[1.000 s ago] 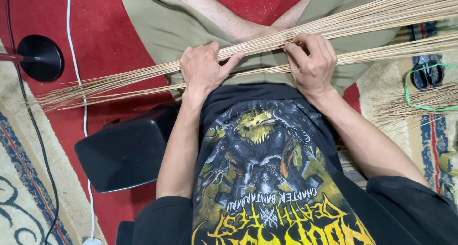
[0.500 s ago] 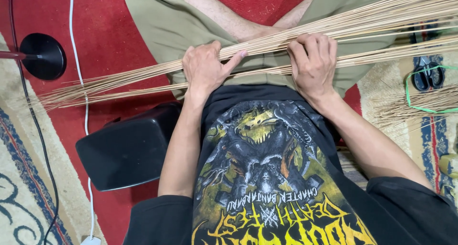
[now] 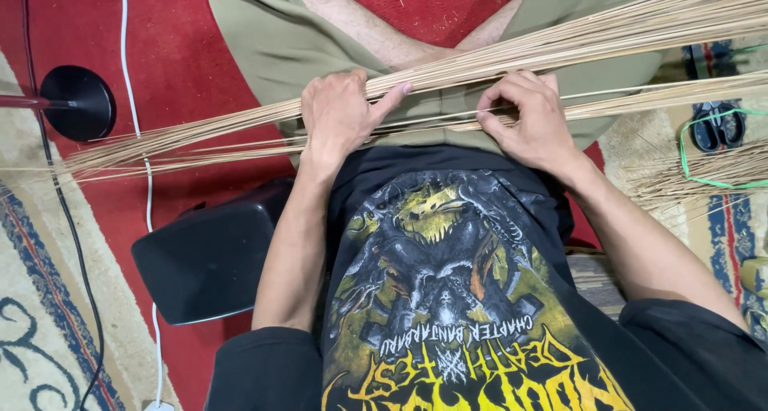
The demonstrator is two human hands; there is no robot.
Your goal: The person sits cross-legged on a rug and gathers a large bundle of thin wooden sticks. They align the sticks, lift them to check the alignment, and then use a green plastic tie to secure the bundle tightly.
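A long sheaf of thin pale sticks [image 3: 200,135] lies across my lap, running from lower left to upper right. My left hand [image 3: 340,115] rests flat on the sticks, forefinger stretched out to the right along them. My right hand [image 3: 528,123] pinches a few thin sticks [image 3: 640,99] between thumb and forefinger, a little apart from the main bundle [image 3: 656,19] above. I sit cross-legged in olive shorts [image 3: 272,43] and a black printed shirt.
A black boxy object [image 3: 208,255] sits by my left thigh on the red carpet [image 3: 168,35]. A round black stand base [image 3: 80,103] and a white cable [image 3: 132,99] lie at left. At right are loose sticks tied with green cord [image 3: 704,171] and dark sandals [image 3: 716,127].
My right hand has curled its fingers and now pinches a few sticks instead of lying over them. My left forefinger has stretched further right. The view has shifted slightly.
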